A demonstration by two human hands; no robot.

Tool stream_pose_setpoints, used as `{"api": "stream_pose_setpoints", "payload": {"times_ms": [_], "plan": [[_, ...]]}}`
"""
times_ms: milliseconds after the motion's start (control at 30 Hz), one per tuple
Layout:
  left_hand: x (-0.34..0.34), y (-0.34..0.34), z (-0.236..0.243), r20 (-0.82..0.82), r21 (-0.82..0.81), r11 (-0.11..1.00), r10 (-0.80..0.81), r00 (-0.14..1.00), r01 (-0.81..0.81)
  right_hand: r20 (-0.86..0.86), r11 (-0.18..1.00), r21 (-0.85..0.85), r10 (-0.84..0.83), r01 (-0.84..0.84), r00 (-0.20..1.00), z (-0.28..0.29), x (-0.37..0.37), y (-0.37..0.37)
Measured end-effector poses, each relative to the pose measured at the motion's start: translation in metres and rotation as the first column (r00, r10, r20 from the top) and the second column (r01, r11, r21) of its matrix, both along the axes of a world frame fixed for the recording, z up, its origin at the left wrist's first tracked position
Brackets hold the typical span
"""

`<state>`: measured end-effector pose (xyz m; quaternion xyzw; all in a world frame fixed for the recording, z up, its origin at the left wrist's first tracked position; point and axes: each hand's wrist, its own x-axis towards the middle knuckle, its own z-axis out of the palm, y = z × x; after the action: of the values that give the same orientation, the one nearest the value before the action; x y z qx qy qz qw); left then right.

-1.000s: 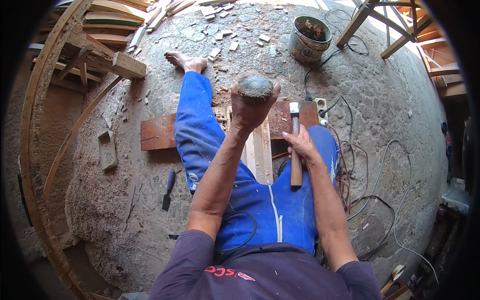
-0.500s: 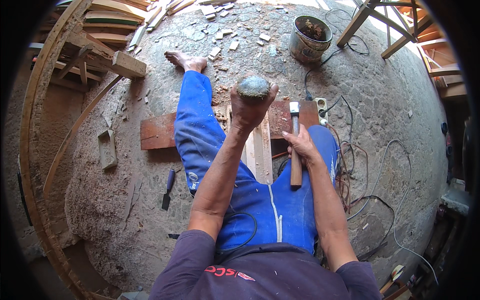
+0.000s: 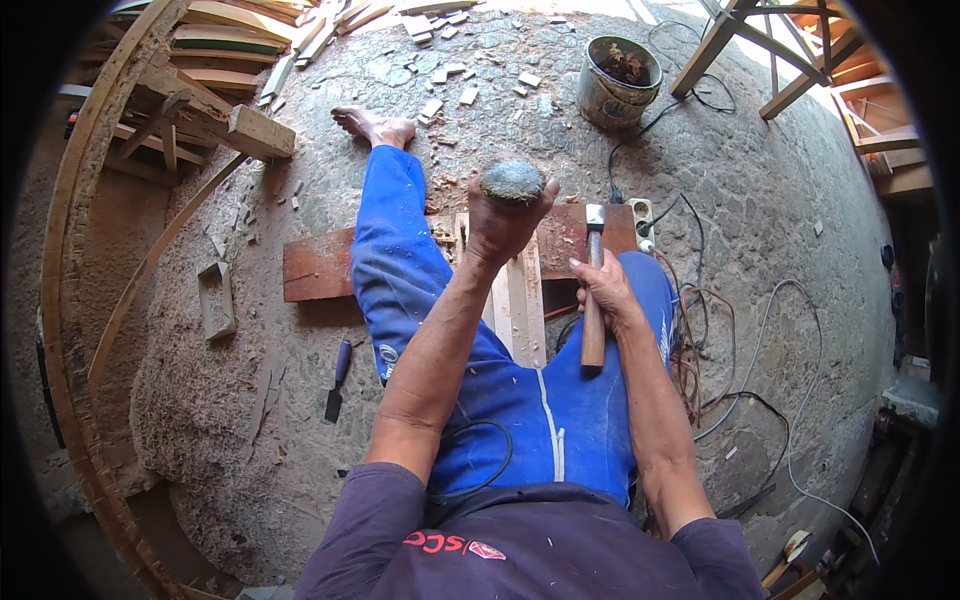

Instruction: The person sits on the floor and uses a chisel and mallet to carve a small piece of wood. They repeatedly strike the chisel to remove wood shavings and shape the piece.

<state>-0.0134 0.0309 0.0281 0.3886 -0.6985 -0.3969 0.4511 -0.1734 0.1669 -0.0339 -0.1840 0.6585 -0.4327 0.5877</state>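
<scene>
My left hand (image 3: 497, 225) is closed around an upright tool handle (image 3: 513, 181) with a round, grey, frayed top, like a chisel's struck end. Its lower end is hidden by the hand and forearm. My right hand (image 3: 607, 290) grips a hammer (image 3: 594, 335) by its wooden handle, resting over my right thigh with the metal head pointing away from me. Between my legs lie pale wooden pieces (image 3: 515, 325), running across a reddish-brown board (image 3: 320, 272). What the left-hand tool touches cannot be seen.
A blue-handled flat-bladed tool (image 3: 338, 380) and a small wooden frame (image 3: 216, 301) lie left. A dirty bucket (image 3: 618, 85) stands ahead. At right are a power strip (image 3: 642, 215) and tangled cables (image 3: 700, 340). Offcuts (image 3: 468, 96) litter the floor; a curved wooden structure (image 3: 70, 240) rises at far left.
The left hand and its tool have shifted very slightly right and nearer. The hammer's head has tilted a little to the right; both grips stay the same.
</scene>
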Motion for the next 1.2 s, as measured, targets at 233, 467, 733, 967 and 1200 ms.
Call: {"api": "stream_pose_setpoints", "payload": {"times_ms": [233, 467, 733, 967, 1200], "plan": [[0.007, 0.001, -0.004, 0.062, -0.210, 0.976, 0.080, 0.995, -0.066, 0.012, 0.972, -0.230, -0.040, 0.042, 0.999, 0.067, 0.001, 0.013], [0.001, 0.011, -0.002, 0.024, -0.164, 0.984, 0.077, 0.997, -0.072, -0.722, 0.745, -0.484, -0.044, -0.459, 0.690, 0.175, 0.007, 0.013], [0.012, 0.005, -0.029, 0.328, -0.582, 0.813, 0.215, 0.920, 0.018, -0.987, 0.625, 0.056, 0.152, -0.778, 0.051, 0.185, 0.008, 0.002], [0.000, 0.011, -0.007, 0.197, -0.445, 0.889, 0.211, 0.957, -0.105, -0.811, 0.511, -0.585, -0.347, -0.630, 0.471, 0.262, 0.001, -0.007], [-0.011, 0.012, -0.004, 0.033, -0.244, 0.967, 0.078, 0.996, -0.068, -0.979, 0.676, -0.204, -0.148, -0.708, 0.141, 0.234, 0.005, -0.009]]}}
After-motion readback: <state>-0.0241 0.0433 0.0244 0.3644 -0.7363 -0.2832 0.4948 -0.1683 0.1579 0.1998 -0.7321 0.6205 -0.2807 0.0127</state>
